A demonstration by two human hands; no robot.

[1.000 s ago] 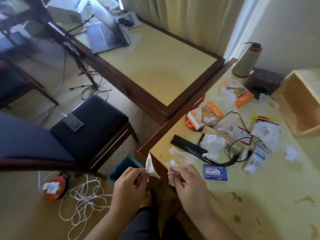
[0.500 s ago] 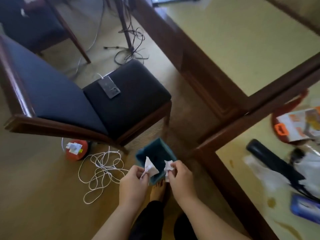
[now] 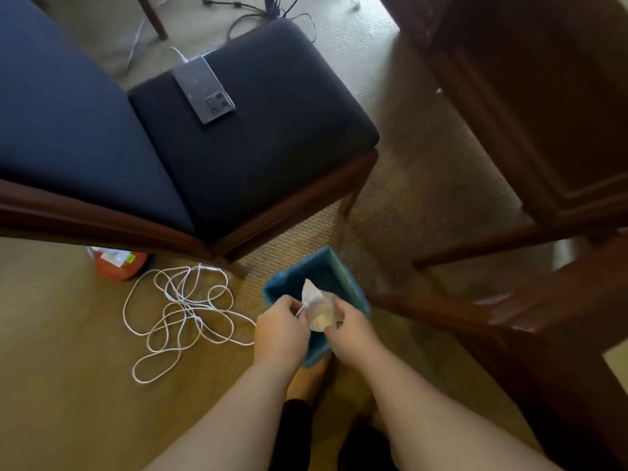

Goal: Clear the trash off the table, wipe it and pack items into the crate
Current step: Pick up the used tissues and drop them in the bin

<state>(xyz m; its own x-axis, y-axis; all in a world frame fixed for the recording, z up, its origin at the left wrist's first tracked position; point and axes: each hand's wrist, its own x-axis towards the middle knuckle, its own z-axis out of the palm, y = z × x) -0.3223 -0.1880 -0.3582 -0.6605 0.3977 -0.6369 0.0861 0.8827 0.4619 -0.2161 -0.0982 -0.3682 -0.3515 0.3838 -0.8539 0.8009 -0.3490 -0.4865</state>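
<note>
A small teal trash bin [image 3: 334,271] stands on the carpet by my feet. Both hands hover right over its opening. My left hand [image 3: 280,329] pinches a scrap of white tissue [image 3: 309,289] that sticks up above the fingers. My right hand [image 3: 353,333] grips a crumpled, yellow-stained tissue [image 3: 321,314]. The two scraps touch between my hands. The near part of the bin is hidden behind my hands. The table top and the crate are out of view.
A dark blue chair [image 3: 238,130] with a phone [image 3: 204,90] on its seat stands left of the bin. A loose white cord [image 3: 180,311] and an orange object [image 3: 119,265] lie on the floor at left. Dark wooden table frames [image 3: 530,300] rise on the right.
My view has swung from the cluttered table down to the floor. Both hands carried the tissue scraps off the table edge and now hold them together over the bin.
</note>
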